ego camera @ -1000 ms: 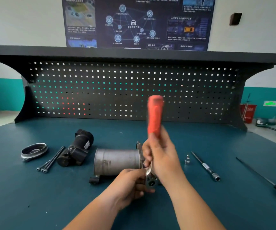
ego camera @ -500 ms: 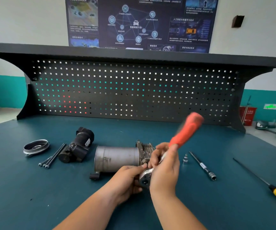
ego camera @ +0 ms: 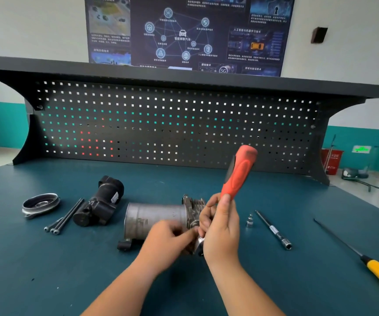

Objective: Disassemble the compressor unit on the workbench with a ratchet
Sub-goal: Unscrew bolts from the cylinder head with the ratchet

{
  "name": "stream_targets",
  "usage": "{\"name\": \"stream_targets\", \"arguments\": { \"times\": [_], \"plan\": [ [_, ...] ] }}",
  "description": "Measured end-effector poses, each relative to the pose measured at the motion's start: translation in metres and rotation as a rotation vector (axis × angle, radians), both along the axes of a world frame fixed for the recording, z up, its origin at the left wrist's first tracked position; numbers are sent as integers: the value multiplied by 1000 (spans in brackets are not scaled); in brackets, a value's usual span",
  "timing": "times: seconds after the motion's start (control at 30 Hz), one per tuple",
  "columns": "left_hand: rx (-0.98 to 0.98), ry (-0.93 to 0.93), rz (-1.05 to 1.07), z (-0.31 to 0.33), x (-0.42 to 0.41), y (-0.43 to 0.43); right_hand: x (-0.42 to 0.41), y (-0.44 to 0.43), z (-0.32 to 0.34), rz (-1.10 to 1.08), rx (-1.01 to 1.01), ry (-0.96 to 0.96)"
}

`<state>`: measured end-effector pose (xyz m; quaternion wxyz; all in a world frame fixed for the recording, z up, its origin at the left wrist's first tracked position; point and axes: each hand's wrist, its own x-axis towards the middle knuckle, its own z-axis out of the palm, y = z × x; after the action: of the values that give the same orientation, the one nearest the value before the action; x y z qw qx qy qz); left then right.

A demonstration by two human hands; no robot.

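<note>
Compressor unit (ego camera: 156, 217) lies sideways, axis left-right; ratchet (ego camera: 238, 174) handle points up-right.

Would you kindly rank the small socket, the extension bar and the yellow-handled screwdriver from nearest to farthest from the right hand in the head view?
From the right hand, which grips the ratchet:
1. Small socket, standing just to its right.
2. Extension bar, lying right of the socket.
3. Yellow-handled screwdriver, far right near the frame's edge.

Right hand (ego camera: 221, 229) grips ratchet (ego camera: 238, 173) — left hand (ego camera: 168, 240) steadies compressor (ego camera: 154, 216).
</note>
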<state>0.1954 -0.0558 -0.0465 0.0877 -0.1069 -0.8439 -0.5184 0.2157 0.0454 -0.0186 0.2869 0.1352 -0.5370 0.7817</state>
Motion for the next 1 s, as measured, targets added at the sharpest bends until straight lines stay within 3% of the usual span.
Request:
{"name": "stream_targets", "arguments": {
  "times": [0.07, 0.33, 0.6, 0.7, 0.83, 0.93, 1.0],
  "plan": [
    [-7, 144, 103, 0, -2, -5, -1, 0, -1, -25, 33, 3],
    [-125, 208, 2, -4, -5, -2, -12, 9, 1, -9, 208, -6],
    [-47, 297, -114, -3, 6, 17, -17, 28, 3, 105, 741, 158],
    [-9, 273, -111, -3, 6, 24, -12, 35, -2, 83, 626, 165],
    [-14, 52, -67, -6, 11, 31, -14, 46, 0, 163, 382, 71],
    [403, -414, -172, -1, 11, 48, -16, 55, 6, 227, 263, 10],
    [557, -531, -182, 1, 9, 57, -18, 58, 7, 231, 197, -12]
  ]
}}
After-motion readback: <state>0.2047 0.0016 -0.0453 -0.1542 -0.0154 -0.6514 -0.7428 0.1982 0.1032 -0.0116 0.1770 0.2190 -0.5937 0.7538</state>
